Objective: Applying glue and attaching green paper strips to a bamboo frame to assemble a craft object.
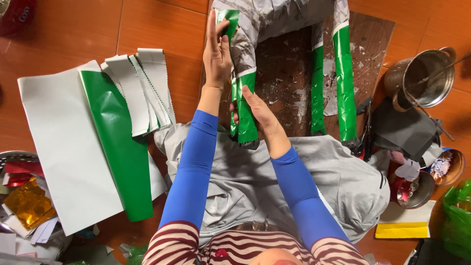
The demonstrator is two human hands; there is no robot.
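We record a person seated on an orange tiled floor (157, 24), seen from above, with both arms in blue sleeves reaching toward the upper centre of the frame.

The left hand (217, 55) is raised flat and upright, fingers extended, pressing against the upper part of a paper limb (244, 73); its fingertips meet a strip of green paper at the top. The hand is open, palm laid against the paper rather than closed around it.

The right hand (257, 110) sits just below centre, wrapped partly around the lower green-covered end of the same limb. The fingers curl behind the piece, so we cannot tell how tightly they close.

This limb is grey newspaper-like material banded in green paper, running from upper centre down to the person's lap. It joins a larger grey body at the top edge. A second limb (343, 78), also banded green, lies to the right on a dark board (289, 73) littered with scraps.

At left lie a large green and white sheet (73, 147) and several white strips with zigzag edges (142, 88), just beside it. At lower left, gold foil (29, 203) sits in a basket. At upper right stands a metal pot (424, 78); below it, small bowls (431, 176) and a yellow pad (402, 229).
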